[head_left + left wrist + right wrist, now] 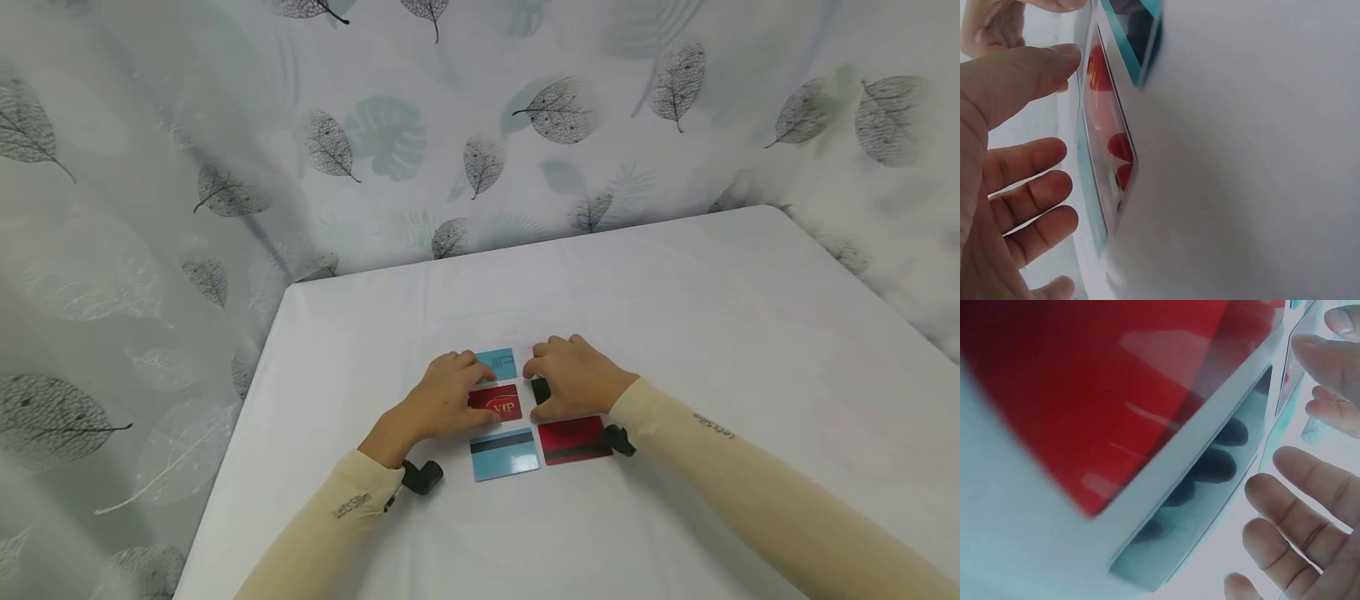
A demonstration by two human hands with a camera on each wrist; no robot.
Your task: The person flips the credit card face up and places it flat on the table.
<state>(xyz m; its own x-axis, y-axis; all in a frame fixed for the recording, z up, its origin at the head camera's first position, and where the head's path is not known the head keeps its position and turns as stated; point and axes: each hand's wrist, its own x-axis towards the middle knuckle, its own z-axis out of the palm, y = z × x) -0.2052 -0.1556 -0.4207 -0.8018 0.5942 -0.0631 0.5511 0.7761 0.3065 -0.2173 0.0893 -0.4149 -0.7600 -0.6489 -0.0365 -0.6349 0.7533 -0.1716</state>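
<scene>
Over a red card marked VIP (506, 405) reaches my left hand (441, 398), fingers spread and loosely bent. Its thumb lies along the card's near edge; the left wrist view shows the fingers apart from one another, gripping nothing. My right hand (576, 380) arches over a dark card (539, 390), mostly hidden beneath it. In the right wrist view that card's glossy face (1175, 528) mirrors the bent fingers, which hold nothing. Beyond the VIP card is a blue card (501, 363), partly covered by the left fingers. Nearer me lie a striped light-blue card (506, 463) and a red striped card (572, 435).
The cards lie flat in two columns with narrow gaps, on a white-covered table (675, 308). A leaf-print curtain (420, 192) hangs behind the table and along its left side. Black wrist devices (423, 477) sit under both beige sleeves (750, 467).
</scene>
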